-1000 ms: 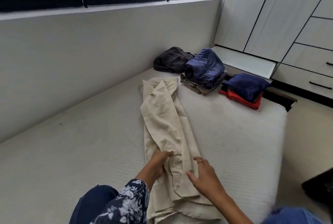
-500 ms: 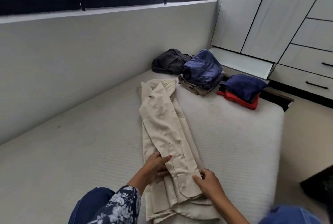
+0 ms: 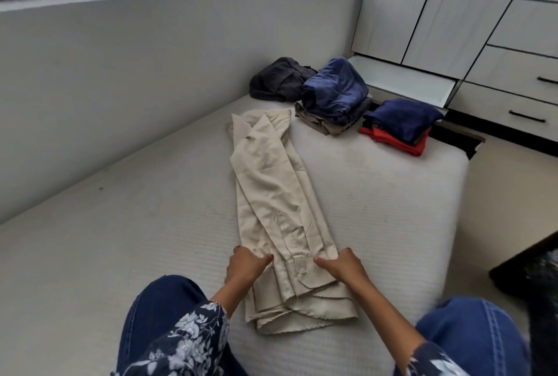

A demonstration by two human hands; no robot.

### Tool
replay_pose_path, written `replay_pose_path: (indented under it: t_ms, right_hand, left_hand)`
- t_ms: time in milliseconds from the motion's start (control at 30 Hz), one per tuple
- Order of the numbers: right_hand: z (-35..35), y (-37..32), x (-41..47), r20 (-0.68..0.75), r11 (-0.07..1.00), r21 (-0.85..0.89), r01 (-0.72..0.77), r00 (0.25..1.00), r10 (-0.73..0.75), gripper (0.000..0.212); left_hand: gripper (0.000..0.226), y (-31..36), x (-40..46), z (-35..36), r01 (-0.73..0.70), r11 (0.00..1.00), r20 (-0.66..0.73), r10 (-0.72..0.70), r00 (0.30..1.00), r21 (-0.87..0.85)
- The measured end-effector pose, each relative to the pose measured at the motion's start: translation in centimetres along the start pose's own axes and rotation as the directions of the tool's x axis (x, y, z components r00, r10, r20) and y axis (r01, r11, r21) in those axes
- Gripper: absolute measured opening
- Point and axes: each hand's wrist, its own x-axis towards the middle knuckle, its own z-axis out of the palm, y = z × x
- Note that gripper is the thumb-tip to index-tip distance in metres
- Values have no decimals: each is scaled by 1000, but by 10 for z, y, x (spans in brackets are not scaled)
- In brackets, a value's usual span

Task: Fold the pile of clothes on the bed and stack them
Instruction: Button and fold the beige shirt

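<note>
Now both hands lower on the beige shirt [image 3: 271,194], left grip [image 3: 246,265] and right grip [image 3: 342,265] each pinching an edge.

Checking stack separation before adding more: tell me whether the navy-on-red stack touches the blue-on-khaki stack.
Apart. The head view shows a strip of bare mattress between the navy-on-red stack and the blue-on-khaki stack.

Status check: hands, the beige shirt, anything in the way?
Left hand and right hand each grip the long folded beige cotton shirt, flat on the white mattress. Path clear.
</note>
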Motion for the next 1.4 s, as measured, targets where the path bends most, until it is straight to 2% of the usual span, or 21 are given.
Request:
replay_pose_path:
  t_ms: [133, 200, 267, 333, 400, 467, 533, 567, 633, 700, 733, 767, 867, 900, 1033, 1067, 1133, 1167, 1233, 1333, 1400]
  right_hand:
    - [7, 2, 3, 122, 985, 168, 37, 991, -58, 53]
    - [7, 7, -2, 140, 974, 213, 77, 984, -108, 45]
    - [4, 17, -10, 176, 971, 226, 79, 977, -121, 41]
    - [1, 33, -20, 247, 973, 228, 37, 964, -94, 41]
    - [-6, 49, -27, 301, 973, 229, 2, 951, -73, 56]
    - [-16, 53, -36, 290, 964, 266, 11, 953, -90, 72]
    - [-31, 42, -46, 262, 906, 411, 95, 940, -218, 77]
    - [-40, 33, -50, 258, 873, 464, 149, 920, -294, 77]
    - [-58, 10, -58, 279, 828, 522, 206, 876, -394, 56]
    - [-73, -13, -58, 322, 814, 549, 190, 851, -415, 27]
    - [-78, -22, -57, 330, 810, 560, 175, 849, -412, 17]
    - [-83, -34, -52, 336, 795, 585, 162, 843, -420, 14]
    - [-93, -69, -33, 357, 765, 634, 110, 836, -417, 30]
    - [-93, -80, -25, 367, 756, 650, 78, 839, -401, 35]
    - [-88, -130, 17, 430, 626, 770, -125, 826, -363, 48]
    - [-84, -136, 27, 432, 585, 794, -168, 832, -348, 47]
    - [-74, -157, 60, 425, 553, 807, -210, 856, -296, 43]
    - [-68, -163, 72, 406, 559, 803, -208, 877, -258, 42]
    - [-53, -170, 97, 405, 608, 762, -223, 897, -178, 48]
    - [-35, -179, 137, 397, 657, 715, -238, 912, -103, 59]
    - [-26, -178, 151, 405, 670, 697, -256, 911, -74, 59]
  left_hand:
    - [54, -6, -15, 0, -59, 995, 75, 65, 995, -84]
    - [52, -10, -29, -1, -51, 973, 89, 73, 993, -226]
    - [57, -17, -41, 2, 9, 934, 192, 64, 979, -358]
    - [46, -22, -57, 2, 85, 910, 306, 48, 951, -405]
    - [39, -26, -70, 2, 120, 902, 344, 34, 938, -416]
    - [61, -28, -74, -1, 80, 880, 296, 71, 953, -468]
    - [89, -26, -74, -10, -23, 847, 228, 168, 959, -531]
    - [91, -22, -73, -15, -71, 841, 215, 218, 952, -536]
    - [66, -7, -72, -29, -99, 841, 247, 266, 932, -532]
    - [32, 9, -70, -46, -16, 846, 317, 216, 923, -532]
    - [23, 14, -67, -54, 45, 832, 357, 188, 915, -553]
    - [20, 19, -59, -62, 116, 796, 398, 166, 902, -594]
    - [40, 30, -34, -80, 291, 650, 524, 194, 830, -702]
    - [38, 36, -27, -85, 327, 603, 535, 201, 820, -727]
    - [22, 64, 12, -98, 396, 418, 502, 182, 845, -818]
    - [21, 66, 22, -97, 393, 417, 485, 140, 863, -820]
    - [26, 79, 54, -98, 384, 428, 446, 50, 894, -818]
    - [27, 84, 62, -98, 391, 416, 435, 13, 900, -821]
    - [32, 90, 82, -94, 390, 458, 400, -80, 913, -798]
    - [83, 97, 121, -85, 419, 515, 403, -149, 903, -748]
    - [90, 95, 131, -82, 415, 608, 413, -153, 898, -677]
